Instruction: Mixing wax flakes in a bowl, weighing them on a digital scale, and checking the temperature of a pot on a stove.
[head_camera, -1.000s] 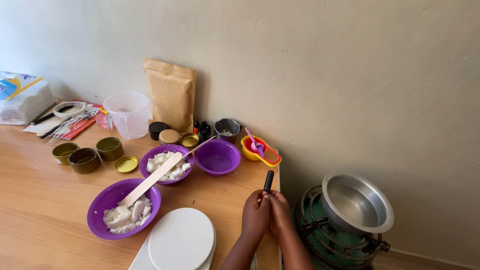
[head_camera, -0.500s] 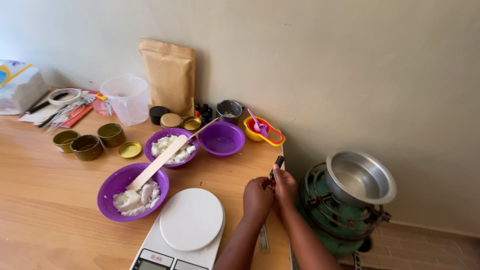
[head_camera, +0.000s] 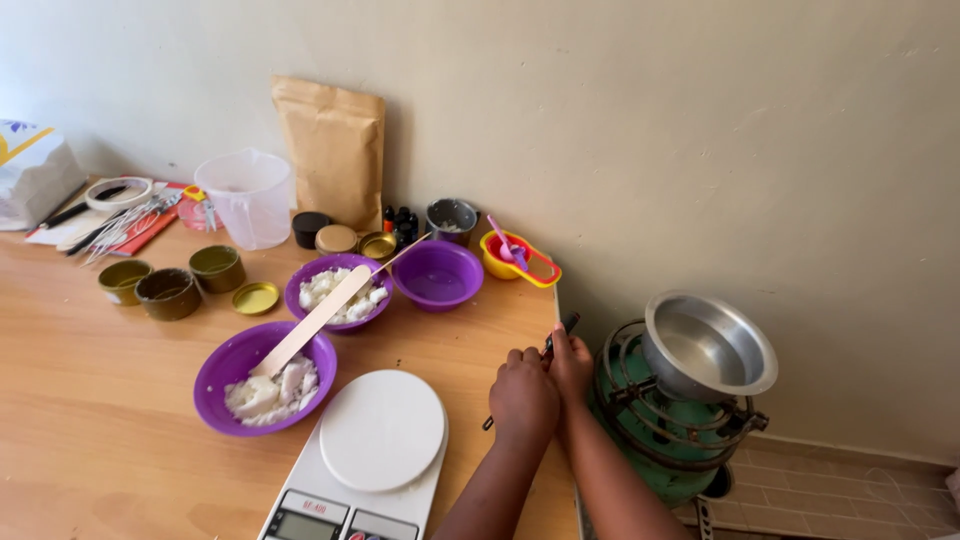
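Both my hands meet at the right edge of the wooden table. My left hand and my right hand together grip a thin black stick-like tool, its dark tip poking out above my fingers and another end showing below my left hand. A white kitchen scale lies just left of my hands. A purple bowl of white chunks sits beyond it with a flat wooden stick resting across it.
A green stove with a metal bowl stands right of the table. Two more purple bowls, small tins, a plastic jug, a brown pouch and coloured measuring cups line the wall.
My hands have shifted slightly right towards the table edge and the black tool has tilted over. The camera has dropped, bringing more of the scale into view.
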